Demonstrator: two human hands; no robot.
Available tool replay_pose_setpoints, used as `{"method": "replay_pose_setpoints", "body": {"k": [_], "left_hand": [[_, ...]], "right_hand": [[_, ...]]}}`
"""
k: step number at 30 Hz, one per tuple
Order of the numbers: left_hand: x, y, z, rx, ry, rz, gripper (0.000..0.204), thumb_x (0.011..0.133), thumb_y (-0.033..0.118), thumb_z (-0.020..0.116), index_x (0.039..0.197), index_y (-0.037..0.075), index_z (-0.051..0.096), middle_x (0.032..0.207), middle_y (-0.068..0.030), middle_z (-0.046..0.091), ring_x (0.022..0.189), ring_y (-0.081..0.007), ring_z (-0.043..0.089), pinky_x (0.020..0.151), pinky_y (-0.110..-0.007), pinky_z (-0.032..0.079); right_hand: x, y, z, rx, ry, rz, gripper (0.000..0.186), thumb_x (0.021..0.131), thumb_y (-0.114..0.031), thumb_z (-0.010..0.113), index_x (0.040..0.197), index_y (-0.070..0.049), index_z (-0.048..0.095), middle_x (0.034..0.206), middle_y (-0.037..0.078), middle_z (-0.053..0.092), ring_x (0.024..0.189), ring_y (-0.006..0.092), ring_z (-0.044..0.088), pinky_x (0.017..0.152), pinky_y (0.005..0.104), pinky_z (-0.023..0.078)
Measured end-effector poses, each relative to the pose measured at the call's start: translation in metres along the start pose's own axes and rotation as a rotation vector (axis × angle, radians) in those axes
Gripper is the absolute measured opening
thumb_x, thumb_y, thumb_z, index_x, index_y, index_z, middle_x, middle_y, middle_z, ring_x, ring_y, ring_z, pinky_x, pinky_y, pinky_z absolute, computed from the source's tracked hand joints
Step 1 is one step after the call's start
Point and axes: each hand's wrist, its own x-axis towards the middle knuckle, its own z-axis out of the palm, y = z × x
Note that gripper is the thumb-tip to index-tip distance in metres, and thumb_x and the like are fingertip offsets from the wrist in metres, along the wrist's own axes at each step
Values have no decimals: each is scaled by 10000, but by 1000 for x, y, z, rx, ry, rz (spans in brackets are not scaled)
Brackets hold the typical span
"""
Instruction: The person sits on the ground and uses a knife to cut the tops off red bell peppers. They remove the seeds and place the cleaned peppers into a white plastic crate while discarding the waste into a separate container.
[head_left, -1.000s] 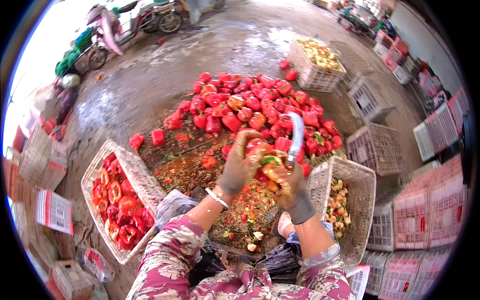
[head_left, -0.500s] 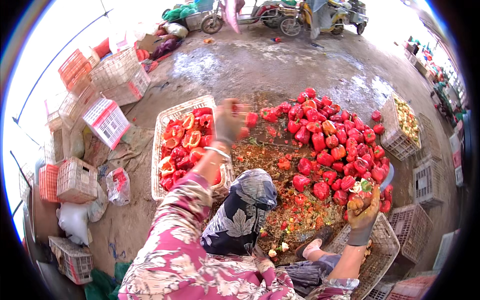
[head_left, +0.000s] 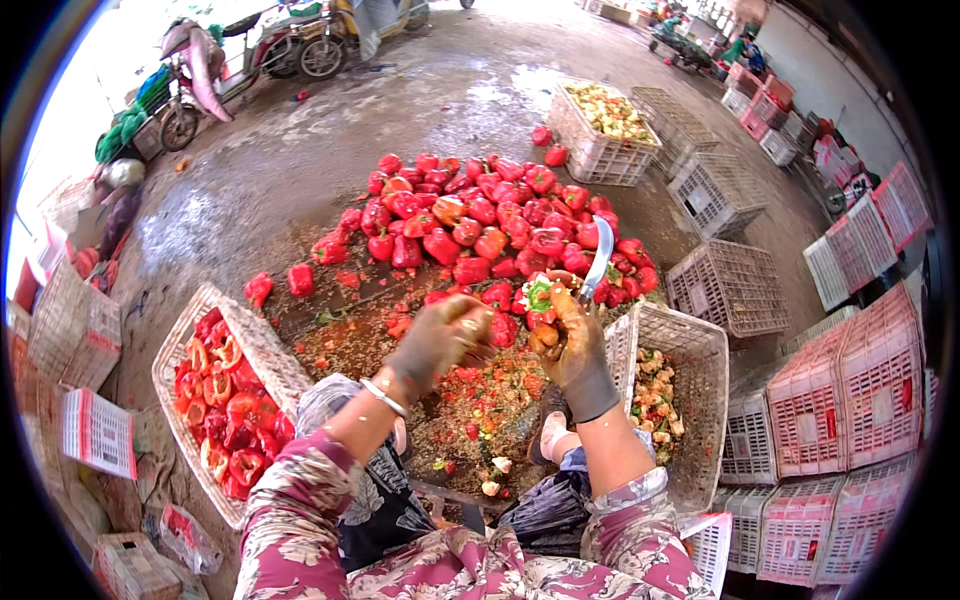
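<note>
My right hand (head_left: 578, 350), in a stained glove, is closed around a knife whose curved blade (head_left: 602, 255) points up and away. A pepper core (head_left: 538, 294) with a green stem and white seeds sits at its thumb and fingertips. To its left, my gloved left hand (head_left: 440, 342) hovers over the littered ground, slightly blurred. Its fingers are apart, and I see nothing in them. Beyond both hands lies a heap of whole red bell peppers (head_left: 480, 215). Opened red peppers (head_left: 225, 400) fill a pale plastic crate (head_left: 262, 350) at the left.
Beside my right forearm, a crate (head_left: 690, 345) holds pepper cores (head_left: 655, 395). A crate of pale scraps (head_left: 605, 150) stands beyond the heap. Several crates are stacked at the right (head_left: 840, 390). Trimmings and seeds (head_left: 480, 400) cover the ground between my feet. Parked scooters (head_left: 290, 50) stand far left.
My view has turned to the right. My left hand has come from beside the crate of opened peppers towards my right hand; the red blur at its fingers is gone. My right hand still grips the knife.
</note>
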Motion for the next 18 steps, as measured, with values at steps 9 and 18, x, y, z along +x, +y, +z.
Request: {"method": "replay_pose_setpoints", "body": {"k": [9,18], "left_hand": [[32,-65,28,-366,-164,-45,188,996,237,571,1033,56,607,852,-44,663,685,-144,646,613,-317,567],[25,-67,27,-708,-219,-105,186,1007,233,540,1099,76,505,961,-86,668,761,-211,697,678,-366,595]], "right_hand": [[0,11,-21,-921,-57,-356,256,868,-50,708,1076,-73,562,869,-24,550,773,34,476,680,214,433],[-4,7,-7,-1101,-174,-471,349,874,-81,700,1183,-36,545,933,47,616,802,81,569,711,250,492]]}}
